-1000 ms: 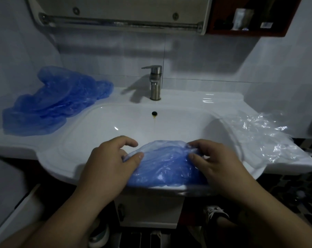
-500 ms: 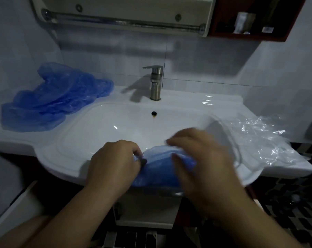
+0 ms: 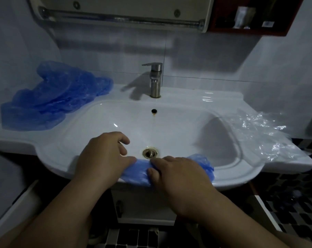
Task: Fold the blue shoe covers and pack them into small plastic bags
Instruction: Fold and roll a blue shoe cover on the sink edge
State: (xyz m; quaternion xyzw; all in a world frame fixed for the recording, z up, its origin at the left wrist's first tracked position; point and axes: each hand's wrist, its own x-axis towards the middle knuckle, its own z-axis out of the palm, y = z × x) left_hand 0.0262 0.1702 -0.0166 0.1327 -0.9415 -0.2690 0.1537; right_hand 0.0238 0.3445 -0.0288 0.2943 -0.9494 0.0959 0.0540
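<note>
A blue shoe cover (image 3: pixel 139 171) lies folded into a narrow strip along the front rim of the white sink (image 3: pixel 241 174). My right hand (image 3: pixel 178 178) lies flat on top of it and presses it down, fingers pointing left. My left hand (image 3: pixel 105 156) rests at the strip's left end, thumb touching the blue plastic, fingers loosely bent over the basin. A pile of loose blue shoe covers (image 3: pixel 49 99) sits on the counter at the far left. Clear small plastic bags (image 3: pixel 264 133) lie crumpled on the counter at the right.
A steel faucet (image 3: pixel 155 79) stands behind the basin, with the drain (image 3: pixel 149 152) just beyond my hands. A metal towel rail (image 3: pixel 119 18) and a dark red shelf (image 3: pixel 253 17) hang above. Tiled floor shows below right.
The shoe cover has gone from a broad bundle held between both hands to a flat narrow strip. My right hand swept over it and now presses it on the rim.
</note>
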